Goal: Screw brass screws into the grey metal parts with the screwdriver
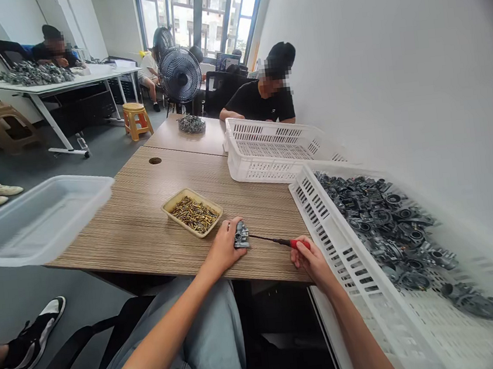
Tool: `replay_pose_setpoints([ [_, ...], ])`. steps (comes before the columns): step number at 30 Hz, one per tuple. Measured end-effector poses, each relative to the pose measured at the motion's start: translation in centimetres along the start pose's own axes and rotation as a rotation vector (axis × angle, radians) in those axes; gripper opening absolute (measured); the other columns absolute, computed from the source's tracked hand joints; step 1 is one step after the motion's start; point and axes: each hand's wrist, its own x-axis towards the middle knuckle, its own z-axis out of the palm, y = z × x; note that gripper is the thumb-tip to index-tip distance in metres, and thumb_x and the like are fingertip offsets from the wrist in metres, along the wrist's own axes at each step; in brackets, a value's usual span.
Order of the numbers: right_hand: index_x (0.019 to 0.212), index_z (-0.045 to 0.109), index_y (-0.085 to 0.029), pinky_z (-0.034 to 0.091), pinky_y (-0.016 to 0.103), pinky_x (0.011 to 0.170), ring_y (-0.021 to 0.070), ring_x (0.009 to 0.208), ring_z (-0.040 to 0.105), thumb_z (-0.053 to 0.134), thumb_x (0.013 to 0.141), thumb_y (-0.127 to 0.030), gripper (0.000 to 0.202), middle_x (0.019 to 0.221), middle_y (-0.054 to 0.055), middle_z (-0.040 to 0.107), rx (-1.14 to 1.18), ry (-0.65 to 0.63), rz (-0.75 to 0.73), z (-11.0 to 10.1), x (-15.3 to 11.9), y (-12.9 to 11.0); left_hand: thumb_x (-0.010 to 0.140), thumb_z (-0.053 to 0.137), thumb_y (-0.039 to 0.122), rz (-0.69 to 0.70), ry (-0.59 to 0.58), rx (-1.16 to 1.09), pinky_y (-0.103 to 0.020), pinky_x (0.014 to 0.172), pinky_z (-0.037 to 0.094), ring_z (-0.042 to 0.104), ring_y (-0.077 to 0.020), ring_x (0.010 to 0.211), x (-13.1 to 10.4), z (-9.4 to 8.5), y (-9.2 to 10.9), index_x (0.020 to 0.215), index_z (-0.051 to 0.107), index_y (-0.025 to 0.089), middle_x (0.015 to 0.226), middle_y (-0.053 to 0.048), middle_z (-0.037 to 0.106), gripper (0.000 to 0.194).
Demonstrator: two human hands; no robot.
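My left hand [225, 246] is closed around a small grey metal carburetor body [240, 235], held at the front edge of the wooden table [145, 230]. In my right hand [309, 257] is a screwdriver [296, 242] with a red and black handle. Its long dark shaft points left, and the tip meets the right side of the carburetor body; the exact contact point is too small to make out. Just beyond my left hand stands a cream tray [170, 216] filled with small brass-coloured parts.
On my right, a white slatted crate [347, 268] holds many carburetor bodies [377, 212]. Another white crate [258, 171] stands behind it, before a person in black [259, 98]. A translucent bin [48, 223] juts in at the left. A fan [181, 74] stands farther back.
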Motion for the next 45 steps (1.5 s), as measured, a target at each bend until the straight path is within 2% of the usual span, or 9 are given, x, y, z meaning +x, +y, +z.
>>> replay_pose_setpoints([
  [3, 0.084, 0.055, -0.024, 0.038, 0.027, 0.05, 0.0146, 0.051, 0.049, 0.066, 0.095, -0.062, 0.04, 0.061, 0.0, 0.062, -0.039, 0.004, 0.001, 0.03, 0.05, 0.11, 0.072, 0.07, 0.013, -0.009, -0.007, 0.009, -0.044, 0.109, 0.048, 0.055, -0.027, 0.122, 0.0, -0.06, 0.01, 0.15, 0.037, 0.026, 0.131, -0.01, 0.051, 0.086],
  [9, 0.104, 0.06, -0.025, 0.044, 0.027, 0.056, 0.0163, 0.06, 0.055, 0.07, 0.094, -0.055, 0.033, 0.072, 0.0, 0.066, 0.041, -0.021, -0.004, -0.28, -0.04, 0.28, 0.073, 0.07, 0.013, -0.001, -0.024, 0.025, -0.044, 0.109, 0.048, 0.054, -0.0267, 0.122, -0.05, -0.24, 0.28, 0.149, 0.037, 0.025, 0.13, -0.01, 0.05, 0.084],
  [17, 0.086, 0.053, -0.024, 0.038, 0.026, 0.051, 0.0134, 0.051, 0.05, 0.065, 0.095, -0.061, 0.04, 0.063, -0.001, 0.063, -0.013, -0.002, 0.027, 0.21, 0.0, -0.13, 0.072, 0.072, 0.012, -0.014, -0.017, 0.017, -0.043, 0.108, 0.048, 0.055, -0.0264, 0.121, -0.09, -0.17, 0.19, 0.15, 0.036, 0.027, 0.131, -0.009, 0.05, 0.087],
  [23, 0.104, 0.059, -0.026, 0.043, 0.027, 0.055, 0.0155, 0.058, 0.055, 0.071, 0.093, -0.055, 0.034, 0.073, -0.001, 0.065, 0.058, -0.028, -0.018, 0.15, -0.13, -0.3, 0.071, 0.07, 0.012, -0.016, -0.02, 0.002, -0.043, 0.11, 0.047, 0.055, -0.0264, 0.121, -0.06, -0.33, 0.46, 0.149, 0.039, 0.028, 0.129, -0.009, 0.052, 0.085],
  [30, 0.089, 0.054, -0.025, 0.037, 0.025, 0.049, 0.0127, 0.048, 0.05, 0.066, 0.095, -0.061, 0.039, 0.063, -0.002, 0.063, -0.016, 0.005, -0.012, 0.03, 0.2, 0.3, 0.072, 0.071, 0.013, -0.04, -0.037, 0.02, -0.044, 0.108, 0.048, 0.055, -0.0265, 0.12, -0.02, -0.3, 0.34, 0.15, 0.037, 0.028, 0.13, -0.009, 0.051, 0.086],
  [36, 0.104, 0.059, -0.025, 0.042, 0.025, 0.053, 0.0143, 0.056, 0.055, 0.072, 0.092, -0.055, 0.035, 0.072, -0.001, 0.066, 0.079, -0.035, -0.011, -0.34, 0.15, 0.44, 0.071, 0.072, 0.013, -0.018, -0.02, 0.024, -0.043, 0.108, 0.048, 0.055, -0.0269, 0.121, -0.01, -0.02, 0.03, 0.149, 0.038, 0.028, 0.129, -0.009, 0.051, 0.087],
  [42, 0.086, 0.053, -0.024, 0.035, 0.025, 0.047, 0.0125, 0.046, 0.049, 0.068, 0.092, -0.062, 0.041, 0.062, -0.001, 0.064, -0.001, 0.005, 0.007, -0.12, 0.28, 0.43, 0.071, 0.07, 0.012, -0.007, -0.004, 0.023, -0.043, 0.109, 0.048, 0.056, -0.0266, 0.12, -0.02, 0.05, -0.01, 0.149, 0.037, 0.027, 0.13, -0.01, 0.051, 0.086],
  [45, 0.09, 0.054, -0.024, 0.035, 0.025, 0.047, 0.0128, 0.047, 0.049, 0.068, 0.093, -0.062, 0.04, 0.062, -0.001, 0.064, 0.008, -0.002, 0.002, -0.04, 0.25, 0.35, 0.071, 0.07, 0.012, 0.001, -0.002, 0.011, -0.043, 0.11, 0.047, 0.056, -0.0266, 0.122, -0.01, 0.02, 0.01, 0.149, 0.038, 0.027, 0.13, -0.009, 0.052, 0.086],
])
